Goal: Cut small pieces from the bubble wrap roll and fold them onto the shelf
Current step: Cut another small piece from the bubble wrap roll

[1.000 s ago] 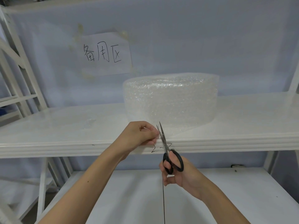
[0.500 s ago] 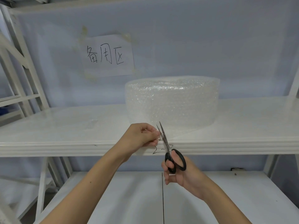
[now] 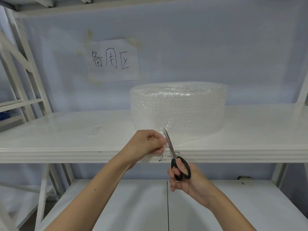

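A clear bubble wrap roll (image 3: 179, 106) stands on the white shelf (image 3: 66, 139), its loose end trailing toward the front edge. My left hand (image 3: 146, 143) pinches the free end of the wrap at the shelf's edge. My right hand (image 3: 185, 178) grips black-handled scissors (image 3: 175, 157) just below the edge. Their blades point up and back, right beside my left fingertips, with the loose wrap at the blades. A small clear piece (image 3: 94, 130) lies on the shelf to the left.
A paper sign (image 3: 113, 60) with handwritten characters is taped to the back wall. A lower white shelf (image 3: 133, 205) lies under my arms. White rack frames (image 3: 25, 72) stand at the left and a post at the right.
The blades sit a little deeper into the wrap beside my left fingers. Both hands stay in about the same place; the view has tilted slightly.
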Demonstrator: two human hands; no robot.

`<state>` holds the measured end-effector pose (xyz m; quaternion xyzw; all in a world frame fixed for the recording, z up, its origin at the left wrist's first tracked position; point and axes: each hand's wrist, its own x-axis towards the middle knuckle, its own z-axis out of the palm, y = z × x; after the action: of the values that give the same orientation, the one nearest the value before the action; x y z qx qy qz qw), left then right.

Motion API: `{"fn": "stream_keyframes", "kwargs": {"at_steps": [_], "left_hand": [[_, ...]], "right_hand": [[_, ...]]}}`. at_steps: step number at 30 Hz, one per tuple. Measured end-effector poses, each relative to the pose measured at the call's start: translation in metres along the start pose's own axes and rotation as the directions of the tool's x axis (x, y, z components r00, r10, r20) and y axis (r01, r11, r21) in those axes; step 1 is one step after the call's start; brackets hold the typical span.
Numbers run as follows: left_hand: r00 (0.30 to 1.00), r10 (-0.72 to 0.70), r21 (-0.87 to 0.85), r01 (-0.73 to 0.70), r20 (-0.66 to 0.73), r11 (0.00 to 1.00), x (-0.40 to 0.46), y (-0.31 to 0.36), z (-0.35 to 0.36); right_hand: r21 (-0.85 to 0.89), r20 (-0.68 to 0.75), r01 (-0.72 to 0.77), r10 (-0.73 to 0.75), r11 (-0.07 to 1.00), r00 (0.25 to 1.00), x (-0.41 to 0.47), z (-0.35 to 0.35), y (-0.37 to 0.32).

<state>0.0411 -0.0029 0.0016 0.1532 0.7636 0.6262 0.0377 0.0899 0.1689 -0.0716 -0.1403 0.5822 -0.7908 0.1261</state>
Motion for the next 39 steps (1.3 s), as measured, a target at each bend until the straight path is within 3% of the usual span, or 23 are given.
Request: {"fn": "stream_keyframes", "kwargs": {"at_steps": [21,28,33,39], "left_hand": [[0.992,0.037,0.108,-0.051,0.124,0.993,-0.006,0.012,-0.004],[0.999,-0.011,-0.053,0.009,-0.038,0.999,0.0,0.028,-0.007],[0.992,0.095,0.101,-0.086,-0.081,0.991,0.004,0.02,0.001],[0.984,0.144,0.106,-0.132,-0.108,0.986,0.004,0.011,0.005]], "right_hand": [[-0.153,-0.009,0.056,-0.058,0.987,0.998,0.006,0.006,-0.015],[-0.113,-0.022,0.062,-0.065,0.992,0.998,0.007,0.009,-0.012],[-0.096,-0.027,0.071,-0.074,0.993,0.997,0.006,0.012,-0.011],[-0.082,-0.031,0.074,-0.076,0.994,0.997,0.005,0.013,-0.011]]}}
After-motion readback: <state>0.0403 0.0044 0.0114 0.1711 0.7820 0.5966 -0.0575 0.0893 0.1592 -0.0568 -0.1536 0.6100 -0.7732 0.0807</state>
